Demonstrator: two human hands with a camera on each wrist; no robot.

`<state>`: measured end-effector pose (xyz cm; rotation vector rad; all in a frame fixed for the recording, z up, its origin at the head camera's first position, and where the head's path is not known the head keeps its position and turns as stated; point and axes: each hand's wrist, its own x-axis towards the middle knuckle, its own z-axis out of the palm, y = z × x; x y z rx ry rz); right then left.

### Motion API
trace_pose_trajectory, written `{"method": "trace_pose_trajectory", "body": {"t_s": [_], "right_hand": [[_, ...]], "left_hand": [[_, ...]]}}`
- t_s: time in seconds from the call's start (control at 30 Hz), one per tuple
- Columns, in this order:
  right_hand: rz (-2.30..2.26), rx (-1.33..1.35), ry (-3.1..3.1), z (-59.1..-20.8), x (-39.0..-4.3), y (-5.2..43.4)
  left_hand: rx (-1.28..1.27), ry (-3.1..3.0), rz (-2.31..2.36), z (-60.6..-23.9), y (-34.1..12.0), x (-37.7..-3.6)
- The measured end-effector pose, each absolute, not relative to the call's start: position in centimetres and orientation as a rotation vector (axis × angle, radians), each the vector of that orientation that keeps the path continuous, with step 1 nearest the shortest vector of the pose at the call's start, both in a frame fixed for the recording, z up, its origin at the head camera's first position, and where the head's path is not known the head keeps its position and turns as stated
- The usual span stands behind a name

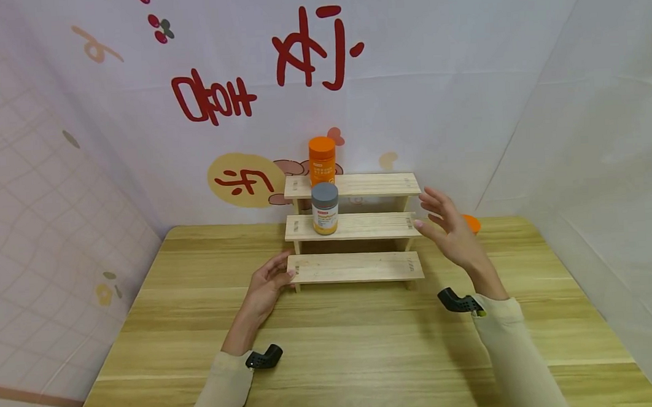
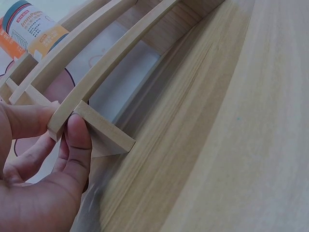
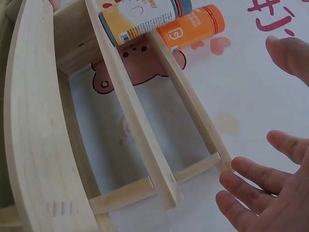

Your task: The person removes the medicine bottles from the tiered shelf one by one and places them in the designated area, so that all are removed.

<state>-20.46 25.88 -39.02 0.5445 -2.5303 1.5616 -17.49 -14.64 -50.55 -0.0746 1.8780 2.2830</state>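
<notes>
Head: left hand (image 1: 266, 288) pinches rack (image 1: 356, 267) corner, seemingly.

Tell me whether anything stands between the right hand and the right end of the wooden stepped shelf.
Nothing visible does. The right hand hangs open beside the right end of the stepped shelf, with only air between its fingers and the wood. Both bottles, grey-capped and orange-capped, stand toward the left side of the shelf.

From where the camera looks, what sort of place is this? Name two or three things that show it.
Probably a staged tabletop booth, not a home or shop: white sheets with cartoon prints wall in a wooden table, which bears only a small three-step wooden rack holding two supplement bottles.
</notes>
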Motion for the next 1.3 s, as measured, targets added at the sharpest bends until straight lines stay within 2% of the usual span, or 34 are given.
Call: {"method": "trace_pose_trajectory", "body": {"t_s": [1.07, 1.3], "right_hand": [[1.731, 0.677, -2.580, -34.9, -25.1, 20.2], [1.782, 0.618, -2.615, -34.4, -26.5, 19.4]], "left_hand": [[-0.066, 1.890, 2.282, -50.4, -14.7, -17.5], [-0.070, 1.868, 2.293, -50.6, -14.7, -17.5]]}}
